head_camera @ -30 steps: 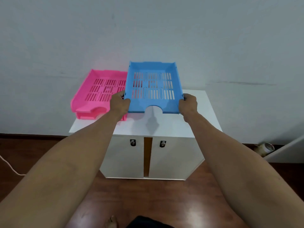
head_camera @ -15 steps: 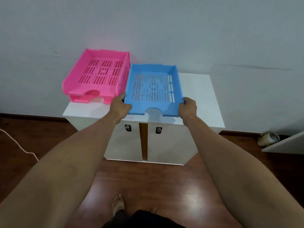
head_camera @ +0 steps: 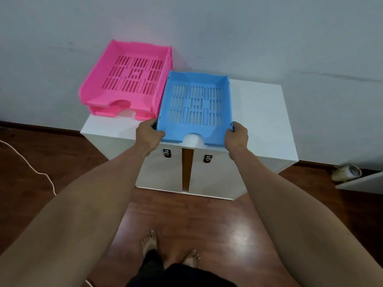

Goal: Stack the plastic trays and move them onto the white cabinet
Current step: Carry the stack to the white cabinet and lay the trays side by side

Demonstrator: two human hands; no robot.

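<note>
The wooden floor point(head_camera: 186, 220) fills the lower part of your view, with your bare feet point(head_camera: 149, 243) on it below your arms. A thin white cord point(head_camera: 44, 175) trails across it at the left.

Against the wall stands the white cabinet point(head_camera: 261, 112), its two doors point(head_camera: 213, 179) slightly apart so a brown gap shows between them, each with a small metal lock point(head_camera: 167, 153) near the top.

On the cabinet's top, at the back left, sit the pink trays point(head_camera: 132, 79), one nested on another (two layers show at the front edge). The top one holds nothing; you can see straight through its slotted floor.

Just to their right is the blue tray point(head_camera: 195, 104), also holding nothing, its left wall close against the pink stack. Its notched front edge lies over the cabinet's front edge; whether it rests fully on the top you cannot tell.

Your left hand point(head_camera: 148, 134) has its grip clamped on the blue tray's front left corner, and your right hand point(head_camera: 237, 137) has its grip clamped on the front right corner, thumbs on top of the rim.

A roll of tape point(head_camera: 346, 172) lies on the floor at the far right, beside a white board point(head_camera: 362, 183).
</note>
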